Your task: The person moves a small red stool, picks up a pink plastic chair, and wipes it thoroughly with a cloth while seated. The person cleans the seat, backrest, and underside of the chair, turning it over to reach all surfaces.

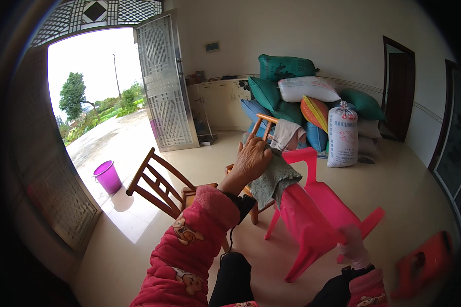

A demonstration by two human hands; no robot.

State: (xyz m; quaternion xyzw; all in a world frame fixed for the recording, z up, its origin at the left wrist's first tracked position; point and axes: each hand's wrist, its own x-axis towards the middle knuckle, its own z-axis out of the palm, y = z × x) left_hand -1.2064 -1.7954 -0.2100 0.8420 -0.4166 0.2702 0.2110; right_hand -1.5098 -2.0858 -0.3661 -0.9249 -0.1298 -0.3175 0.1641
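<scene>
A pink plastic armchair (330, 201) is tilted in front of my knees. My left hand (251, 159) lies over a grey-green cloth (278, 174) and holds it against the top end of the chair's back; the cloth hides that part, and the fingertips are partly hidden too. Low on the right, my right hand (354, 245) grips the pink chair near an arm, slightly blurred. Just behind the cloth stands a wooden chair (271, 121), with a pale towel (288, 135) draped over its back. Another wooden chair (159, 184) is left of my forearm.
A red plastic stool (422, 264) is at the lower right. Near the open metal door (159, 76) stands a purple bucket (108, 177). Stuffed sacks (286, 69) are piled by the far wall, with a white printed sack (342, 136) upright in front. A black cord (229, 241) hangs by my sleeve.
</scene>
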